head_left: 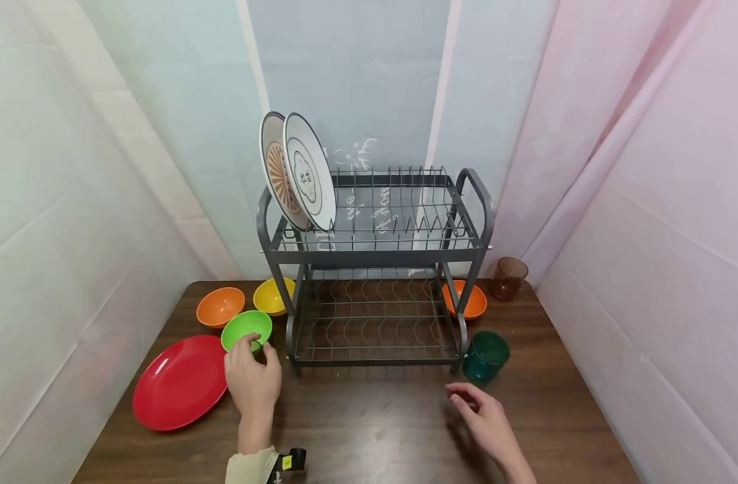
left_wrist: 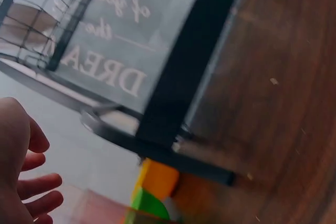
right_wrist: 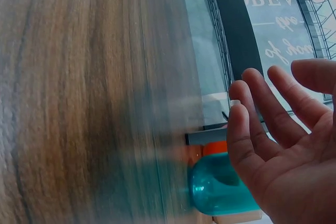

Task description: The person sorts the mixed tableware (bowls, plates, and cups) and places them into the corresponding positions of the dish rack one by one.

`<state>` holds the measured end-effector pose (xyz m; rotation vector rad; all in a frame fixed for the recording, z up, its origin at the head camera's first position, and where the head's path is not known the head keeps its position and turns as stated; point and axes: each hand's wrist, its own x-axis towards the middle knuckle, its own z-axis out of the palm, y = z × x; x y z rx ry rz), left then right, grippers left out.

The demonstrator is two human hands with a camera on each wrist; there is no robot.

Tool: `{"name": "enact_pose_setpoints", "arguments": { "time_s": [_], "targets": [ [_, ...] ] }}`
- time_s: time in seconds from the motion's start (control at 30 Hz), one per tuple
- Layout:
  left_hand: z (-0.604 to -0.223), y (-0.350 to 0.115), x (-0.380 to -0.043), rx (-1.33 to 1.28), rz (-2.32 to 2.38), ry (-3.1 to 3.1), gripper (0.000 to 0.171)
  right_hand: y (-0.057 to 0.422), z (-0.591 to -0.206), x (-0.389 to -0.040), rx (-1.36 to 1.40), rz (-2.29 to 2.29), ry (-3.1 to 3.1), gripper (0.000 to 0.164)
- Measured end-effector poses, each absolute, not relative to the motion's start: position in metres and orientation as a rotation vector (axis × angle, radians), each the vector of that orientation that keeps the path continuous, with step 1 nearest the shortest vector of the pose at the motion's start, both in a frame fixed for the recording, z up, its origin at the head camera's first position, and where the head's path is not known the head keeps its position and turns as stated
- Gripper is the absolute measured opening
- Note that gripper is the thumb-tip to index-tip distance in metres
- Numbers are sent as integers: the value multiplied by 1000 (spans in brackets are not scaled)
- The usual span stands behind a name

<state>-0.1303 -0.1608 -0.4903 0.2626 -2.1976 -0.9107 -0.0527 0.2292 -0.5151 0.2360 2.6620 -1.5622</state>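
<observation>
Closest to us sits the pale sleeve (head_left: 248, 467), and we'd call this the reach before a grip. Far left, the red plate (head_left: 178, 386) lies flat on the desk (head_left: 369, 417). Along we go to the left hand (head_left: 254, 383): fingers loosely bent, nothing in their grasp! From the head view they overlap the green bowl (head_left: 244, 326), but the left wrist view shows us they're clear of it. Next move, we judge: dip lower and pinch the rim. And look at that bowl, lime green, glossy, shallow, mouth up, on the desk left of the rack, with an orange bowl (head_left: 220, 307) and a yellow bowl (head_left: 269, 298) close behind. Centre stage, the dish rack (head_left: 375, 257) has a sunburst plate (head_left: 276, 171) and a white plate (head_left: 306, 169) leaning at the left of its upper tier, so loading it looks like the business under way. Over to the right hand (head_left: 486, 420): fingers relaxed and parted, carrying nothing, just beside the teal cup (head_left: 486, 356). That one, we reckon, wants a wider, wrapping hold. It stands on the desk by the rack's right foot, rounded, see-through and shiny.
</observation>
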Motion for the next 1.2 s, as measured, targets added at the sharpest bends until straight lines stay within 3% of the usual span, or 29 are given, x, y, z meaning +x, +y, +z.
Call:
{"name": "enact_pose_setpoints", "arguments": {
  "time_s": [0.23, 0.8, 1.2],
  "targets": [
    [-506, -173, -125, 401, -858, -2333, 28, 230, -514, -54, 215, -1574, 2659, 19],
    [-503, -186, -119, 384, -832, -2256, 29, 232, -514, -57, 232, -1562, 2638, 21],
    [-505, -239, -90, 827, -933, -2223, 38, 233, -516, -56, 239, -1570, 2626, 21]
  ]
}}
